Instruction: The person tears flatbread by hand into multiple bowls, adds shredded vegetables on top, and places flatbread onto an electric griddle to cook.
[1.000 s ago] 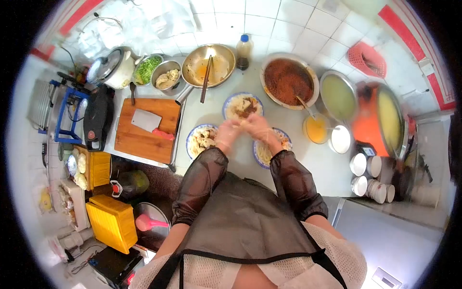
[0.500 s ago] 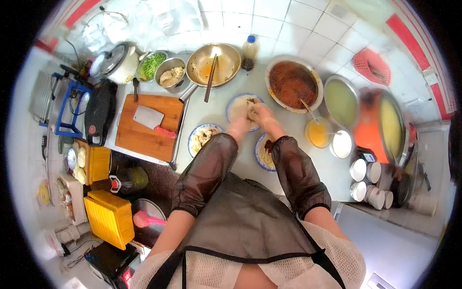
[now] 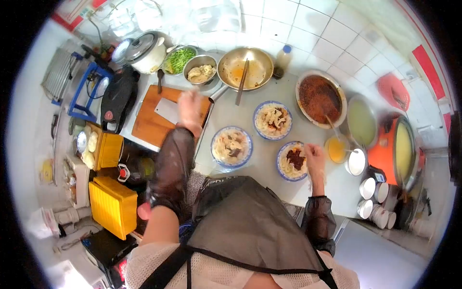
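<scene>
My left hand (image 3: 190, 110), smeared by motion, is over the right part of a wooden cutting board (image 3: 149, 127). Beneath it shows the blade of a cleaver (image 3: 166, 111). My right hand (image 3: 315, 161) has its fingers curled in at the right rim of a bowl (image 3: 292, 161) of pale food topped with dark red sauce; anything inside the fingers is hidden. Two more blue-rimmed bowls stand nearby: the back bowl (image 3: 273, 120) has pale pieces with brown bits on top, and the left bowl (image 3: 232, 146) holds similar food.
Behind the bowls stand a frying pan (image 3: 226, 70) with chopsticks across it, a bottle (image 3: 282, 61) and a basin of red-brown sauce (image 3: 313, 89). To the right are a bowl of yellow liquid (image 3: 335, 153), an orange pot (image 3: 389, 156) and stacked white bowls (image 3: 379, 216). Chopped greens (image 3: 180, 60) sit back left.
My hands have left the back bowl and moved apart: the left towards the cutting board, the right to the sauce-topped bowl. The whole view has shifted, so the counter items appear further right.
</scene>
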Tool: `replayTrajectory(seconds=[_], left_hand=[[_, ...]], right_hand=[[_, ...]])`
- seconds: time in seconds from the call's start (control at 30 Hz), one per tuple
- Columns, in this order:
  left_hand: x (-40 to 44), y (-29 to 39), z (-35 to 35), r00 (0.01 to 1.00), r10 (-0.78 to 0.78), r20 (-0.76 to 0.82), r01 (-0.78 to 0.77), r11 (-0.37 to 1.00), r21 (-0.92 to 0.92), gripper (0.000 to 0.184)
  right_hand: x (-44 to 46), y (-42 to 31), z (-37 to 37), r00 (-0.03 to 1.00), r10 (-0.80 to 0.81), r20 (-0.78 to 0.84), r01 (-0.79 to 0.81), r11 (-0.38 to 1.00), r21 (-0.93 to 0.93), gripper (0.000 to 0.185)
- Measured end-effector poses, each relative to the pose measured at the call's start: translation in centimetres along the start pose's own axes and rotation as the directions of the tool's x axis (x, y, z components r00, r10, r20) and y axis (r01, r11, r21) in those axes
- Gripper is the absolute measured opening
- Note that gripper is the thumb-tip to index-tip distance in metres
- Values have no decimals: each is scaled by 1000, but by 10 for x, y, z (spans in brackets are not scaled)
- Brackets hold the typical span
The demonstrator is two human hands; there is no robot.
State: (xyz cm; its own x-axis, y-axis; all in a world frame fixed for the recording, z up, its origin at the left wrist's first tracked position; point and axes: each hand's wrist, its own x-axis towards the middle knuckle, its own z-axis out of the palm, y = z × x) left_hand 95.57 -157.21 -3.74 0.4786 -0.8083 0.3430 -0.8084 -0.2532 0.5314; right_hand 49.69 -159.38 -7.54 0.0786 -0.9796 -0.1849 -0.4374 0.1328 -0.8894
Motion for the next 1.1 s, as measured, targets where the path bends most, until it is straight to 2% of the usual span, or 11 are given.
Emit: replayTrajectory(seconds=[0.13,0.17,0.2,0.5,0.63,0.67,0.8,0.87,0.97,1.03,1.1], left_hand=[[112,-47,37,853,-446,271,507,584,-634,25],[129,-59,50,961,-154,230,179,980,-90,23],[148,-77,65,925,153,347,-310,832,460,21],[209,-110,95,879,-74,471,-207,830,517,20],[213,-161,75,845,363,393,-535,604,591,23],[209,-194,104,937,276,214,-285,958,11,26],[163,-159,44,782,607,-141,-542,774,328,39],[144,-117,30,997,44,61,-4,841,-541,33],[79,-46,-54,902,217,374,-168,973,-161,32],[45,-15,-62,916,311,253,-65,739,-671,34],[18,34,-79,889,124,440,456,-180,-871,38]], right_hand=[[-47,-10,20,988,121,-97,-119,993,28,19],[-59,-29,29,980,139,-145,-130,989,65,19],[-65,-15,37,985,70,-160,-64,997,40,19],[-110,-46,104,938,230,-258,-195,969,154,17],[-81,-85,135,969,167,-180,-165,986,27,22],[-70,-91,145,975,151,-164,-148,989,29,22],[-27,-159,194,996,-86,-15,87,993,84,33],[-6,-202,221,961,-275,-21,276,961,30,51],[17,-253,264,831,-538,-143,539,842,-32,68],[26,-256,277,836,-548,-34,548,831,95,53],[10,-253,263,863,-501,70,505,861,-56,45]])
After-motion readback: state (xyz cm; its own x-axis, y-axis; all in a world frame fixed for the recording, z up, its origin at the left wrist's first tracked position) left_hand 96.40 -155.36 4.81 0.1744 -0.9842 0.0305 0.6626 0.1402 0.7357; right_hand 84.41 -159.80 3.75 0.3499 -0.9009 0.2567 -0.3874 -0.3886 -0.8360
